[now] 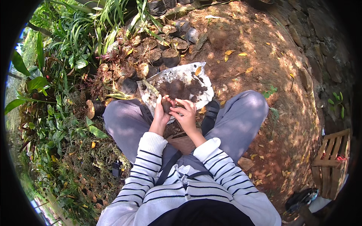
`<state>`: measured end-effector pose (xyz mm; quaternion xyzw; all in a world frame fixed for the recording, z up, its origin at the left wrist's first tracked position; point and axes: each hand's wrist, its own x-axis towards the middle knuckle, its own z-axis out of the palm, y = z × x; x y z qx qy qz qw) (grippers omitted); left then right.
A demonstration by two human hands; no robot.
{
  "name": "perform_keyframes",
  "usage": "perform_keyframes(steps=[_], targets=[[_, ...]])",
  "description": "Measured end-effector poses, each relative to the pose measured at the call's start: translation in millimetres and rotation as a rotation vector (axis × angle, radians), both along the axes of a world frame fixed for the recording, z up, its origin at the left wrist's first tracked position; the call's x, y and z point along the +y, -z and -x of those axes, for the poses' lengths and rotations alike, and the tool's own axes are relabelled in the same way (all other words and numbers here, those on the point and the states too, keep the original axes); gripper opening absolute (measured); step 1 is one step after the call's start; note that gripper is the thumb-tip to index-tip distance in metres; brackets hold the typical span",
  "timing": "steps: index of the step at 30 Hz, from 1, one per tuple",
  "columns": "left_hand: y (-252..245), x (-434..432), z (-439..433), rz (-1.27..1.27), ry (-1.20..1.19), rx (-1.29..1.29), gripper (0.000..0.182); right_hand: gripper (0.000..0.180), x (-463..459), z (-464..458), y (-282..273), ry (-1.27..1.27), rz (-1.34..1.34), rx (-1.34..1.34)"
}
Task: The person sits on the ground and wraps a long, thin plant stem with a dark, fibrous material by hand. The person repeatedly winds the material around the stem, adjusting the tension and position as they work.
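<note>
A small dark brown lump (167,106), seemingly of soil, rests in my left hand (160,114), whose fingers curl around its far side. From the right, the bent fingers and thumb of my right hand (184,113) grip the lump's edge. Both hands are between my knees, over the near edge of a soiled white sheet (208,84). On that sheet lies a rounded ball of soil (176,88), with loose dark soil (195,87) scattered around it. A long pale leaf (150,87) lies across the sheet's left side.
Potted plants in black bags (171,58) stand beyond the sheet, and dense green plants (65,113) fill the left. Dirt ground with fallen yellow leaves (242,54) stretches right to a stone wall (319,36). A wooden crate (332,163) stands at lower right.
</note>
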<state>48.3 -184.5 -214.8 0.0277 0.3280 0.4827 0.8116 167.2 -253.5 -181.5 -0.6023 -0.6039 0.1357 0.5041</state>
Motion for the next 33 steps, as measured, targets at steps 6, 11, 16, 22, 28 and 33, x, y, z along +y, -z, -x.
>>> perform_keyframes(steps=[6,11,16,22,28,33], targets=[[-15,-13,-6,-0.221,-0.055,0.115,0.034,0.015,-8,10,21,0.01,0.207,0.512],[-12,-21,-4,-0.136,-0.163,0.157,0.021,0.02,-16,18,37,0.042,0.398,0.513],[-19,-14,10,-0.041,-0.243,0.366,0.027,0.031,-18,24,28,-0.11,0.391,0.347],[-23,-4,14,-0.021,-0.357,0.49,0.026,0.035,-14,7,89,-0.149,0.704,0.516],[-15,2,18,-0.058,-0.385,0.508,0.024,0.046,4,11,83,-0.14,0.874,-0.025],[-12,5,22,-0.034,-0.501,0.449,0.022,0.061,31,15,136,-0.016,0.987,-0.011]])
